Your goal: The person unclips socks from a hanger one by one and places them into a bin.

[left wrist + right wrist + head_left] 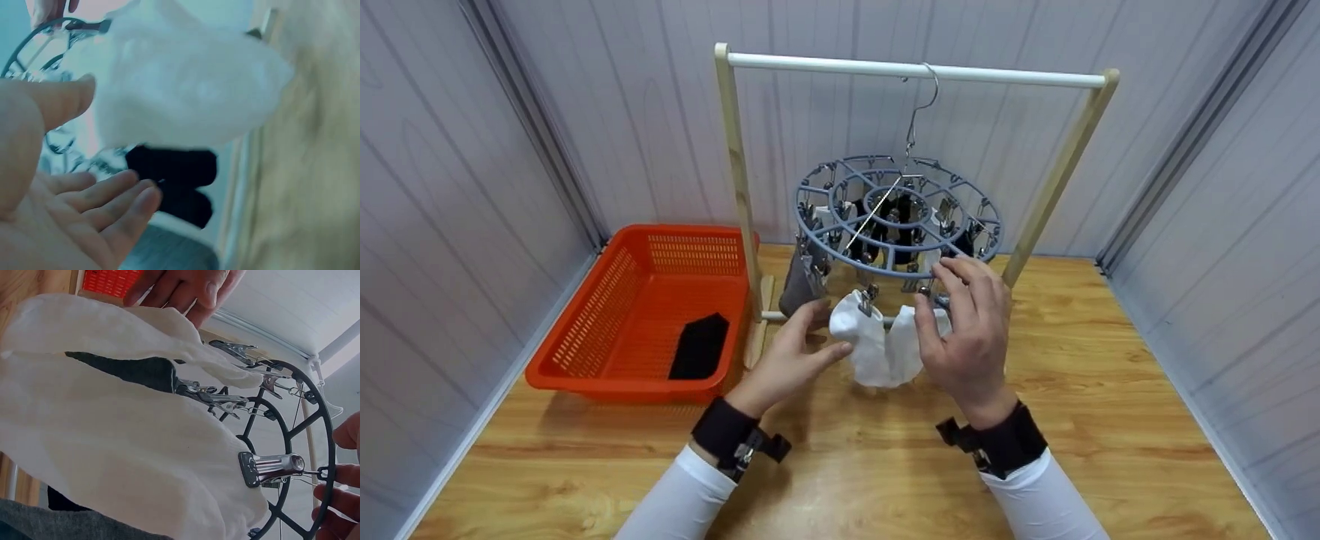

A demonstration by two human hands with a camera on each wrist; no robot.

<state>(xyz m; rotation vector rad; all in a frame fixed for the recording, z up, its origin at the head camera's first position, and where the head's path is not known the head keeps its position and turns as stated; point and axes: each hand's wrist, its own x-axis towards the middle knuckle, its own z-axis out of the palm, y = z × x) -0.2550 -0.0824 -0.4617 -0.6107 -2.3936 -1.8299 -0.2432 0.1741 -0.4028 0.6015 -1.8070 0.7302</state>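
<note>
A pair of white socks (pixel 864 341) hangs at the front of a round grey-blue drying rack (pixel 889 271). Metal clips hold their cuffs; one clip (pixel 275 467) shows large in the right wrist view. My left hand (pixel 791 356) is beside the left sock, thumb and fingers spread, with nothing in its grasp. In the left wrist view its palm (pixel 67 225) faces up below the white fabric. My right hand (pixel 971 337) is at the rack's front right, fingertips right at the rim and thumb near a clip, its fingers loosely bent.
The rack hangs by a metal hook (pixel 934 86) from a white bar (pixel 825 65) on a wooden stand. Black socks (pixel 174 166) and a grey sock (pixel 799 285) hang from other clips. Left of the stand, an orange basket (pixel 585 300) holds a black cloth item (pixel 701 346).
</note>
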